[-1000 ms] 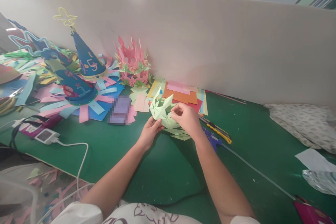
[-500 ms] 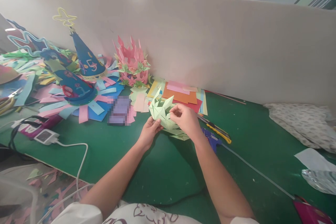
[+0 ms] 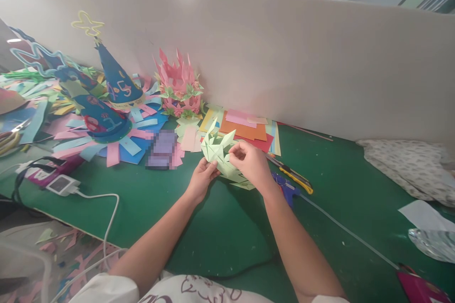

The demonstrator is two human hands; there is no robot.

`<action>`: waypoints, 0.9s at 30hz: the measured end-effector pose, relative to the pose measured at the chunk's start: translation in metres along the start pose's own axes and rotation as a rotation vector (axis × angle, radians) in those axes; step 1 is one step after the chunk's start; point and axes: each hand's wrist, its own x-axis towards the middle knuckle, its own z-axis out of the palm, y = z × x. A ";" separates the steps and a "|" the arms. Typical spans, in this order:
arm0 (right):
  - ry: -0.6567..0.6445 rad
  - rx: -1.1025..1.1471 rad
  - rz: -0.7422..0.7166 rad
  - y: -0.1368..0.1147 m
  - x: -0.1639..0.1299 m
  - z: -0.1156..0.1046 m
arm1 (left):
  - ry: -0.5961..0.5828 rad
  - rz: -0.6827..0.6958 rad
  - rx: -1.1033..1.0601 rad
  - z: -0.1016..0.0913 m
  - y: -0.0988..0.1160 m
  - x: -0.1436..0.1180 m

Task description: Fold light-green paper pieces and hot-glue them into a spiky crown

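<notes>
A pale green folded-paper crown [image 3: 215, 152] with pointed tips is held up above the green table. My left hand [image 3: 202, 177] grips its lower left edge between thumb and fingers. At the crown's right side, the thumb and forefinger of my right hand [image 3: 249, 160] are pinched together against the paper; whether they hold a separate small piece cannot be made out. Part of the crown is hidden behind my right hand. Just right of that wrist lie a blue glue gun [image 3: 286, 188] and a yellow utility knife [image 3: 296, 180].
Behind the crown lie stacked coloured paper sheets [image 3: 245, 129]. A pink paper crown [image 3: 179, 86] and blue cone hats [image 3: 119, 78] stand at the back left. A power strip [image 3: 53, 170] with white cables sits left. Folded cloth [image 3: 405, 165] and a plastic bottle [image 3: 432, 245] lie right.
Almost nothing differs. My right hand has shifted very slightly to the left along the crown; the left hand keeps its grip.
</notes>
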 end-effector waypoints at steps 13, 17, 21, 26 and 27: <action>-0.036 -0.189 -0.067 0.003 -0.007 0.013 | -0.045 0.042 -0.020 0.003 0.001 -0.002; -0.022 -0.194 -0.084 0.006 -0.006 0.017 | -0.044 0.046 -0.020 0.003 0.001 -0.002; 0.001 -0.209 -0.089 0.004 -0.007 0.018 | -0.043 0.048 -0.024 0.003 0.000 -0.002; 0.019 -0.221 -0.123 0.004 -0.008 0.020 | -0.038 0.049 -0.029 0.003 0.000 -0.002; 0.022 -0.227 -0.131 0.004 -0.008 0.020 | -0.036 0.044 -0.027 0.003 0.000 -0.002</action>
